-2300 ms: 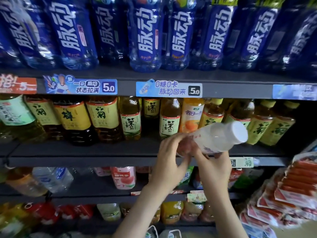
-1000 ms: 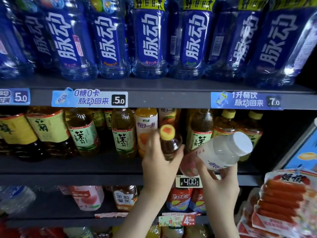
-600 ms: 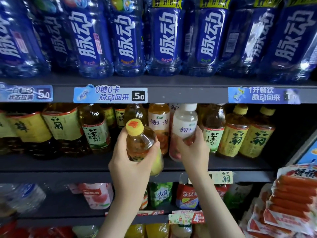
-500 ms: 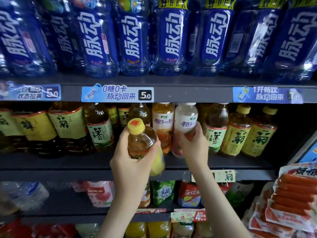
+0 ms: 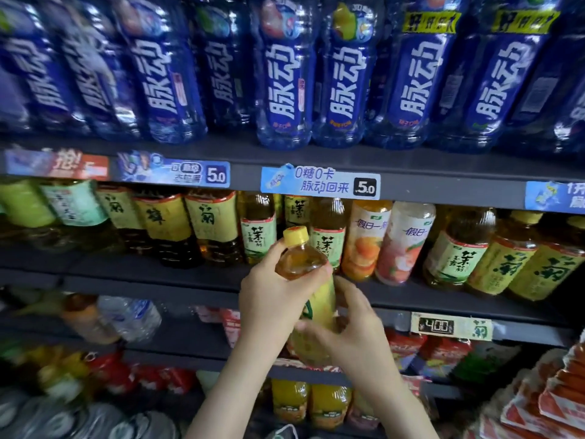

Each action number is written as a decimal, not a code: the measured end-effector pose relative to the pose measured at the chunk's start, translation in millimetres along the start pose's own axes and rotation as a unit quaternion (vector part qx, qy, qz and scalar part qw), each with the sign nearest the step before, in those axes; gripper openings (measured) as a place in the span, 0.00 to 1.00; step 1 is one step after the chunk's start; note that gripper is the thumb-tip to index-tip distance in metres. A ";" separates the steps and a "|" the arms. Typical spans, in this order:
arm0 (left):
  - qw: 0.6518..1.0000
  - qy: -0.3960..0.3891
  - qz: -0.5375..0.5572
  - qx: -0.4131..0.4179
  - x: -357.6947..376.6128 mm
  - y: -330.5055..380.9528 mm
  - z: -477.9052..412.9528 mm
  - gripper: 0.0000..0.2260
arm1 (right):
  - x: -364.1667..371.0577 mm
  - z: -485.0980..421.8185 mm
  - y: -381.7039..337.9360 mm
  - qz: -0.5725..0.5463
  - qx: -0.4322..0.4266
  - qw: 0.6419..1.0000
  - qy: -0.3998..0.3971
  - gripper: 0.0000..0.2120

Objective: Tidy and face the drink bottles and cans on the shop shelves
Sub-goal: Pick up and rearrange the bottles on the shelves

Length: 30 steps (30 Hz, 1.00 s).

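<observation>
The yellow-capped tea bottle (image 5: pixel 318 296) is off the shelf, in the air just in front of the middle shelf's front edge (image 5: pixel 190 289), tilted with its cap leaning left and away from me. My left hand (image 5: pixel 272 299) wraps round its shoulder just under the cap. My right hand (image 5: pixel 351 331) curls round the lower body near the base, so both are clamped on it. It looks full, so I judge it fairly heavy for its size. The thin plastic should give a little under a squeeze, and the glossy label may be slick. Shoulder and base seem the safest holds while I turn the label forward.

Above, big blue drink bottles (image 5: pixel 285 74) fill the top shelf. On the middle shelf, yellow-labelled tea bottles (image 5: pixel 493 264) stand toward the right end and green-labelled tea bottles (image 5: pixel 256 236) just behind my hands. Beside them an orange juice bottle (image 5: pixel 364 242) touches a pink peach one (image 5: pixel 402 245). That front row is tight; I cannot tell whether a gap is free, and neighbours could topple. Sausage packs (image 5: pixel 554 391) show at the lower right. A blue price tag (image 5: pixel 319 183) sits on the top shelf's edge.
</observation>
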<state>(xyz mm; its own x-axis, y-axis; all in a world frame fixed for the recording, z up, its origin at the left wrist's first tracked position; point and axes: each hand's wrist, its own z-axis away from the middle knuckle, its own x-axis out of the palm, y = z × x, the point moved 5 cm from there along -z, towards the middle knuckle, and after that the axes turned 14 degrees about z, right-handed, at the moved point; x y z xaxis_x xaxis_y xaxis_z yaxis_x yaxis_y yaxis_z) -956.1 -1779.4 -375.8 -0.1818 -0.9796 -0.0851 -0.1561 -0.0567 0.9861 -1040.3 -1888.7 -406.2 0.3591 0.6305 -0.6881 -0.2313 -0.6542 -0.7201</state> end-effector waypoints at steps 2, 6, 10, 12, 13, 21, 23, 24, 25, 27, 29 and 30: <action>0.999 0.010 -0.026 -0.019 -14.2 -0.8 -1.4 0.24 | 11.4 -3.7 -13.8 0.026 0.014 0.999 0.024 0.33; 0.995 -0.047 0.047 -0.073 -37.9 -8.3 -10.5 0.28 | 30.4 -11.4 -23.9 -0.042 0.063 0.997 -0.001 0.22; 0.972 -0.126 0.155 -0.121 -48.6 -17.3 -15.6 0.22 | 43.0 -16.3 -29.2 -0.310 0.113 0.942 -0.070 0.10; 0.970 -0.150 0.143 -0.126 -51.5 -26.9 -16.3 0.19 | 48.2 -20.3 -27.5 -0.360 0.132 0.920 -0.080 0.12; 0.968 -0.159 0.140 -0.134 -52.5 -32.1 -16.2 0.19 | 50.5 -22.2 -26.4 -0.376 0.142 0.912 -0.081 0.13; 0.954 -0.228 0.130 -0.147 -45.6 -26.5 -17.3 0.18 | 41.5 -18.8 -23.4 -0.359 0.120 0.919 -0.109 0.18; 0.949 -0.252 0.127 -0.142 -34.3 -15.1 -12.0 0.17 | 27.6 -11.5 -17.2 -0.354 0.120 0.922 -0.101 0.18; 0.947 -0.262 0.125 -0.140 -26.2 -9.6 -8.3 0.17 | 19.1 -7.1 -12.2 -0.352 0.122 0.923 -0.092 0.18; 0.945 -0.271 0.120 -0.140 -16.3 -4.0 -3.6 0.17 | 9.9 -1.8 -5.6 -0.352 0.127 0.924 -0.080 0.18; 0.940 -0.284 0.119 -0.143 8.1 4.9 7.3 0.14 | -11.2 9.1 10.1 -0.350 0.138 0.926 -0.046 0.20; 0.939 -0.282 0.131 -0.148 38.6 8.7 20.3 0.10 | -35.1 21.4 28.9 -0.332 0.157 0.930 0.003 0.19; 0.943 -0.266 0.134 -0.145 55.1 8.3 26.8 0.08 | -48.4 28.0 39.9 -0.319 0.168 0.932 0.034 0.18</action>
<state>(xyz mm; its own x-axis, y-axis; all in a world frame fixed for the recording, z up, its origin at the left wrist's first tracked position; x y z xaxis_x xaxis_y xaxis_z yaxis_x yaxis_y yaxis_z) -993.4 -1828.7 -376.1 -0.6510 -0.7351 0.1891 0.2231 0.0528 0.9734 -1092.2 -1933.5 -404.1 0.5739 0.8114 -0.1106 -0.2174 0.0207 -0.9759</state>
